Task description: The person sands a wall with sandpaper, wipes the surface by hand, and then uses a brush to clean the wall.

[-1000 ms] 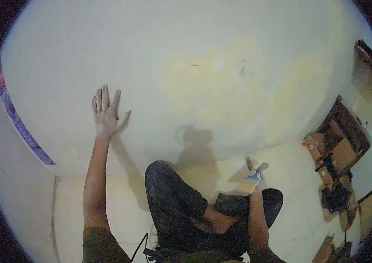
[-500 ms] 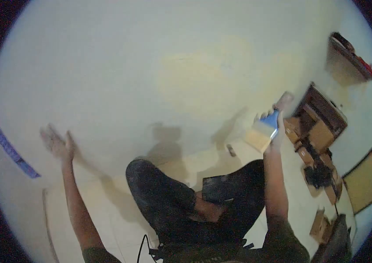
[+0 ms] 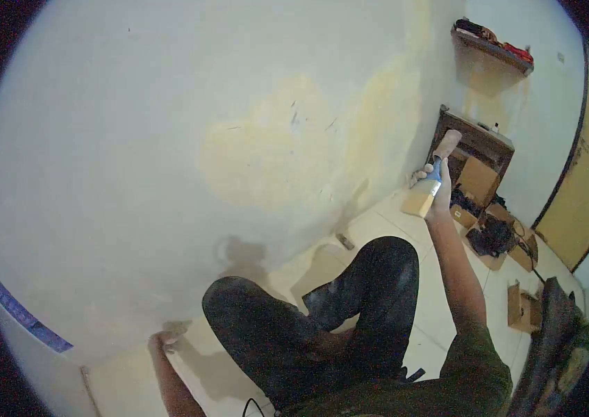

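Observation:
My right hand (image 3: pixel 440 198) is closed round a paintbrush (image 3: pixel 435 172) with a blue handle, a shiny metal band and wide pale bristles pointing down. A brownish, rounded end piece sticks up above the fingers. This hand is raised to the right of my knees, out in front of the boxes. Low at the left, my left hand (image 3: pixel 168 339) hangs near the foot of the wall, its fingers loosely apart and nothing visible in them. In front of me, the pale wall (image 3: pixel 135 160) carries yellowish patches and a few dark scratches.
A small brownish block (image 3: pixel 344 241) lies on the tiled floor (image 3: pixel 395 226) by the wall. To the right stand a dark wooden cabinet (image 3: pixel 476 135), cardboard boxes (image 3: pixel 478 182) and a black bundle (image 3: pixel 494 236). Above them hangs a shelf (image 3: pixel 492 47). My bent knees (image 3: pixel 385 278) fill the lower middle.
My left hand has dropped from beside the wall to near its foot. My right hand still holds the paintbrush, now turned more upright. The view has shifted to the right.

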Tool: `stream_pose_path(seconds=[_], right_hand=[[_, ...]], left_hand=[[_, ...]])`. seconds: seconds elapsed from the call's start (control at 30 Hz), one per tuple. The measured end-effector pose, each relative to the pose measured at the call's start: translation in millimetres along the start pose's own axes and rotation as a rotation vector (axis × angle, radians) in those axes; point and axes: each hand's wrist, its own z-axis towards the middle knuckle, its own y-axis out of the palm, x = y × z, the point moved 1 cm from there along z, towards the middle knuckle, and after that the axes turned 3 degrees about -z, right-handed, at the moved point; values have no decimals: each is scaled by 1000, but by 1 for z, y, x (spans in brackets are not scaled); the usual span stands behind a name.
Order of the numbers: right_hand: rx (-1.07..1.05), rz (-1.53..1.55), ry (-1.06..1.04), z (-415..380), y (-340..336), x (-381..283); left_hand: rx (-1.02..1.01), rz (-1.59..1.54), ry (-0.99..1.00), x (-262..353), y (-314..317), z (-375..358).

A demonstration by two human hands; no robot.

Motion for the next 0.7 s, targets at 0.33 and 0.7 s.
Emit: stream_pose_path(seconds=[0.33, 0.7], right_hand=[[116, -357, -56, 10, 25, -11], [181, -1112, -453, 32, 21, -44]], left_hand=[[-68, 812, 740, 62, 74, 104], [-233, 1039, 343, -179, 217, 48]])
